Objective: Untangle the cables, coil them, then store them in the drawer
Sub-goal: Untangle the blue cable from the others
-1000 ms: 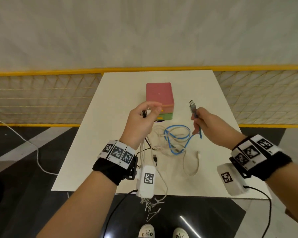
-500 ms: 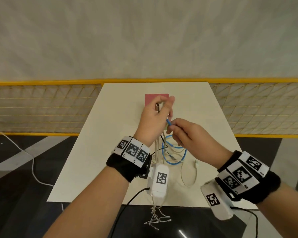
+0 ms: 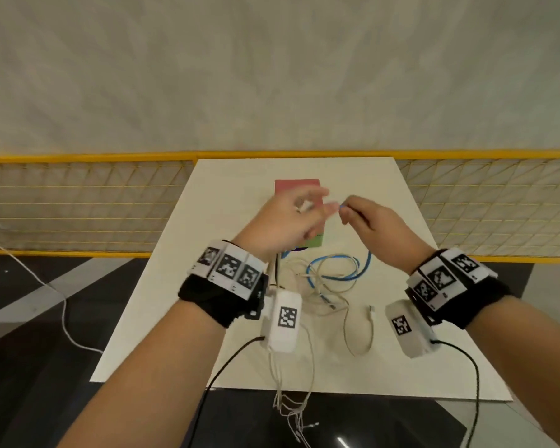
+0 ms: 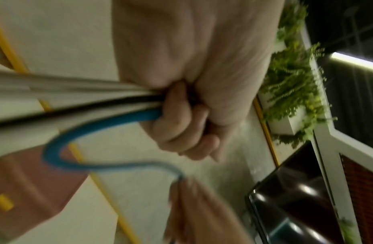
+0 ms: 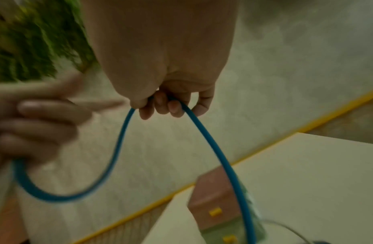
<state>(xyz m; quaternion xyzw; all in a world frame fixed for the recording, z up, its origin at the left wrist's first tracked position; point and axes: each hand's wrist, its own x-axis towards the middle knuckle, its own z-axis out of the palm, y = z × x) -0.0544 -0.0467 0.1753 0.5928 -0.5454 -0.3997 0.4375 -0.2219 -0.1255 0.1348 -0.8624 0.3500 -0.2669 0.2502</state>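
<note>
My left hand (image 3: 291, 218) is raised over the white table (image 3: 227, 221), in front of the pink and green drawer box (image 3: 296, 189). Its fingers (image 4: 181, 118) curl round a bundle of white, black and blue cables. The blue cable (image 4: 97, 125) loops from that grip across to my right hand (image 3: 362, 215), which pinches it (image 5: 160, 102) a short way to the right. From there the blue cable (image 3: 368, 265) drops to a loose coil on the table, tangled with white cables (image 3: 320, 299). The drawer box (image 5: 218, 198) looks closed.
A white cable loop (image 3: 346, 331) lies near the table's front edge, and white strands (image 3: 291, 405) hang over it. A yellow mesh fence (image 3: 78, 205) runs behind the table. A white cord (image 3: 62, 305) trails over the dark floor at left.
My right hand brought the blue cable's end to my left hand, which took it. The right hand has since slid off to the right along the cable. Both hands are higher.
</note>
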